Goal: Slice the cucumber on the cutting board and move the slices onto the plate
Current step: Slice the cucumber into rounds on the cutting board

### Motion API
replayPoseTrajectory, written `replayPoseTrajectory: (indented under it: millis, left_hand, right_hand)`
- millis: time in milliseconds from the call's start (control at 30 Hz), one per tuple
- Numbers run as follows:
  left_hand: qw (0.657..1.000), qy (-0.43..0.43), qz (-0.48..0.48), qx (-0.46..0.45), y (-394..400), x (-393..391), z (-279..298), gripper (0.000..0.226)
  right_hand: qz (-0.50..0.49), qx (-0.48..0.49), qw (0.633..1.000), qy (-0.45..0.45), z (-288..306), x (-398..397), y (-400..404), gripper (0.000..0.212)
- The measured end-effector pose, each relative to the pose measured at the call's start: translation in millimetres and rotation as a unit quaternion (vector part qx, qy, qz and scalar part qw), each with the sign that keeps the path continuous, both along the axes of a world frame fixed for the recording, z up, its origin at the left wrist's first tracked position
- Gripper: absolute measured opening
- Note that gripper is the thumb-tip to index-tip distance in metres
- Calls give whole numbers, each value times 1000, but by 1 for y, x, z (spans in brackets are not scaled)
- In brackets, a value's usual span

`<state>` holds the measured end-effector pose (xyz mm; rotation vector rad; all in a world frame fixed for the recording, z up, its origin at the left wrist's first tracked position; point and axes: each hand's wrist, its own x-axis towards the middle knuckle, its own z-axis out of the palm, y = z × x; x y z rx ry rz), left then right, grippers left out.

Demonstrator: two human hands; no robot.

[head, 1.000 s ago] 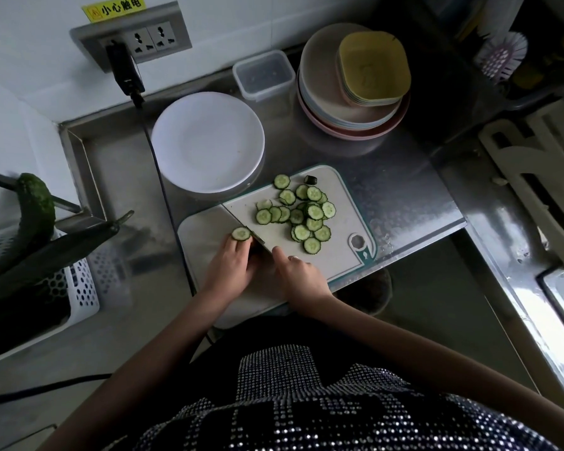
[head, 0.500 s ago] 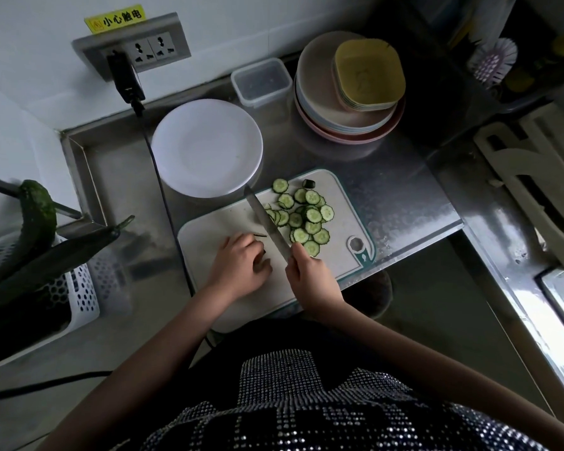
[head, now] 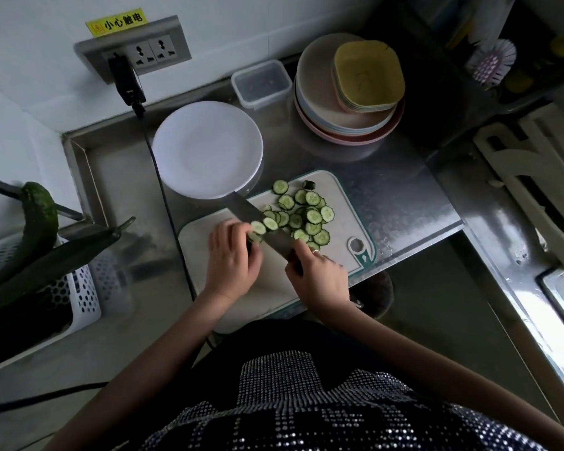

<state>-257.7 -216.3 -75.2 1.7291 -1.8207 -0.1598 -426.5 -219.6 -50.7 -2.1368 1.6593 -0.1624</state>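
On the steel counter lies the white cutting board, with the empty white plate at its eleven o'clock. The right hand grips the knife; the left hand pinches a cucumber stub. Slices pile at the blade's two o'clock. A yellow sticker above the wall socket reads 小心触电.

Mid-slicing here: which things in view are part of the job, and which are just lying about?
In the job: cutting board, cucumber slices, knife, white plate, left hand, right hand.

Lying about: stacked dishes, plastic container, basket, whole cucumbers, brush.
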Motion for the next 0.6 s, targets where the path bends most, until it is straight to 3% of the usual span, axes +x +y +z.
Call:
replayPoseTrajectory:
  millis: [100, 200, 600]
  left_hand:
    - [996, -57, -70, -12, 0, 3, 6, 39]
    - [980, -138, -140, 26, -3, 4, 9, 44]
    - [965, -96, -237, 62, -12, 9, -4, 42]
  right_hand:
    - [13, -3, 999, 40, -3, -3, 0, 34]
    - [8, -10, 999, 42, -5, -6, 1, 34]
    - [-4, -24, 999, 48, -9, -13, 0, 31]
